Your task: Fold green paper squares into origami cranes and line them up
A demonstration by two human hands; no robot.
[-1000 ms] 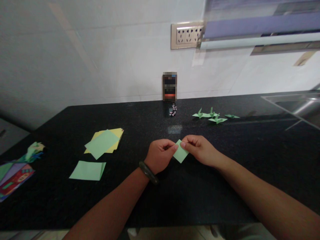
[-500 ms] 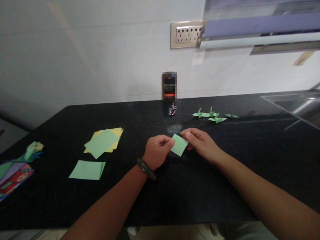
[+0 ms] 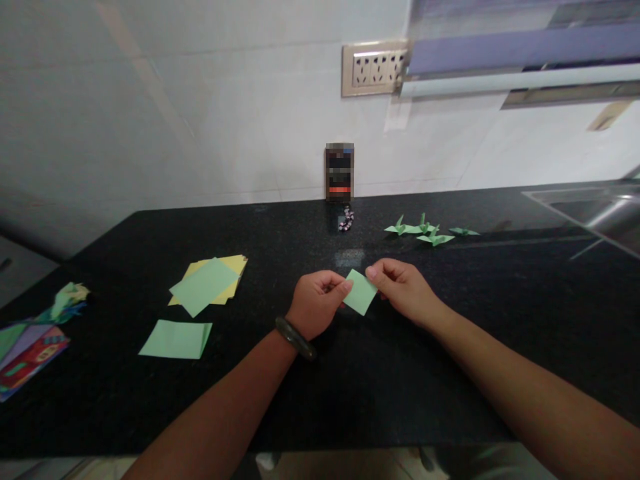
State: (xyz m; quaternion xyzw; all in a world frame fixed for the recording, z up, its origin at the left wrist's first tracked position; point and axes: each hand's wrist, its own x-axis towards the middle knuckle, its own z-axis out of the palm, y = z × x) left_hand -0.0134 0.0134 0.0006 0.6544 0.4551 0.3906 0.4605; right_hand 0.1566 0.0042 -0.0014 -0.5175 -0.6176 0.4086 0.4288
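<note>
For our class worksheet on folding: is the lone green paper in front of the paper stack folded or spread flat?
Folded: the lone green paper shows a shaded second layer at its right edge, slightly parted from the top.

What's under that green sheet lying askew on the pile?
Yellow paper pokes out beneath the green sheet on both sides. What lies under the sheet's middle is covered, so I can't tell.

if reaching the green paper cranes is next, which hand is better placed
Likely the right hand: it's nearer the green paper cranes, while the left hand pinches the small paper square.
</note>
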